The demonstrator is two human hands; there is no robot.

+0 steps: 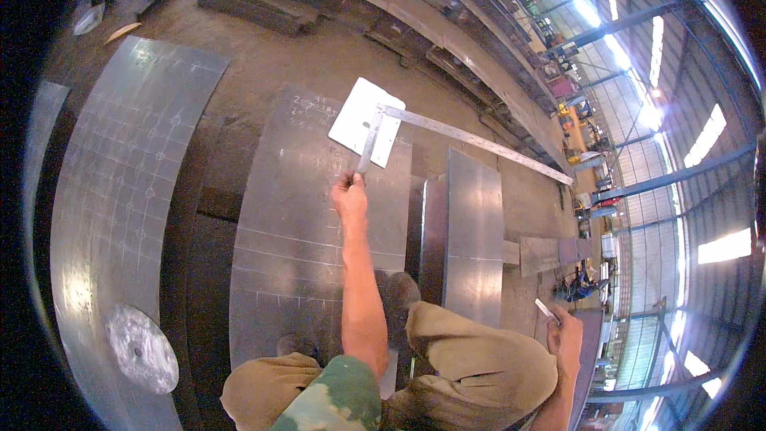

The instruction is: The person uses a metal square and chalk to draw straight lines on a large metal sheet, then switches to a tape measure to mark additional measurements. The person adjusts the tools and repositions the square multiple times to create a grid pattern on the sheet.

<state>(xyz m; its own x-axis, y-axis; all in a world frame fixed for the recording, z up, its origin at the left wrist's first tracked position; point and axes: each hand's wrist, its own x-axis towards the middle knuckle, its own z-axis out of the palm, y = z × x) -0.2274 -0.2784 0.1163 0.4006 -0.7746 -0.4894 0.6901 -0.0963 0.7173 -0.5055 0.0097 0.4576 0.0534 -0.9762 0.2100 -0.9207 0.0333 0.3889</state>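
My left hand reaches forward over a grey steel plate, its fingers closed on the end of the short leg of a steel square. The square's corner lies over a white sheet, and its long leg stretches to the right past the plate's edge. Faint chalk lines and handwriting mark the plate. Beside my right knee, my right hand is closed around a short white marking stick, tip pointing up and left; whether it is chalk or a pen I cannot tell.
A second plate with a chalk grid and circles lies left, carrying a round grey disc. A narrower plate stands to the right. Long steel beams run across the far side. My bent knees frame the near edge.
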